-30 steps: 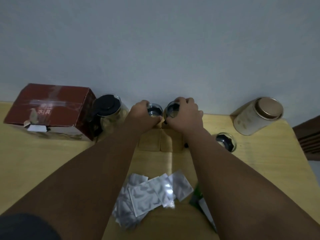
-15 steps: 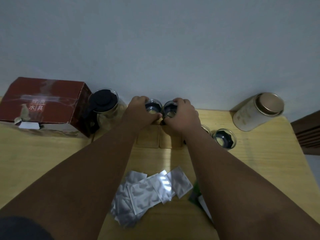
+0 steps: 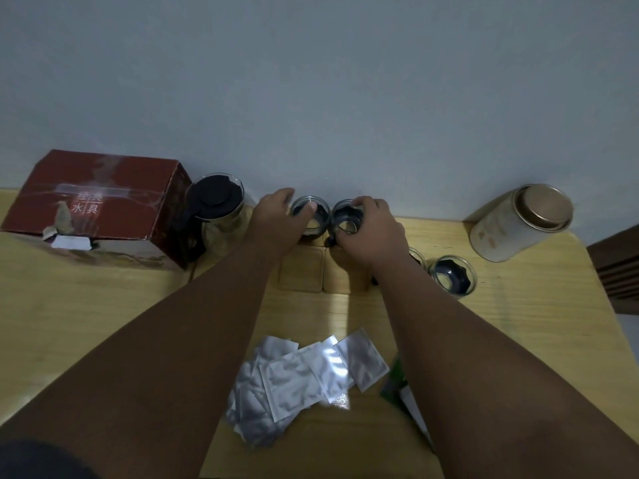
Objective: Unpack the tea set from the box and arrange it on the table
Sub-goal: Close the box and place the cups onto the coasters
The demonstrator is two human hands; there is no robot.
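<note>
Two small glass cups stand side by side at the back of the wooden table point(image 3: 103, 312), against the wall. My left hand point(image 3: 275, 219) grips the left glass cup point(image 3: 311, 216). My right hand point(image 3: 371, 233) grips the right glass cup point(image 3: 344, 217). In front of them lie two square wooden coasters point(image 3: 301, 273). A third glass cup point(image 3: 451, 276) stands to the right, and another is partly hidden behind my right wrist. A glass teapot point(image 3: 218, 216) with a black lid stands left of my hands, next to the dark red box point(image 3: 93, 209).
A round tin canister point(image 3: 518, 223) with a bronze lid lies tilted at the back right. Several silver foil sachets point(image 3: 304, 378) lie in a heap near the front. A green packet point(image 3: 394, 385) peeks out under my right forearm. The table's right edge is close.
Both hands stay on the two cups at the back; the cups sit a little closer to the wall. The view has tilted slightly.
</note>
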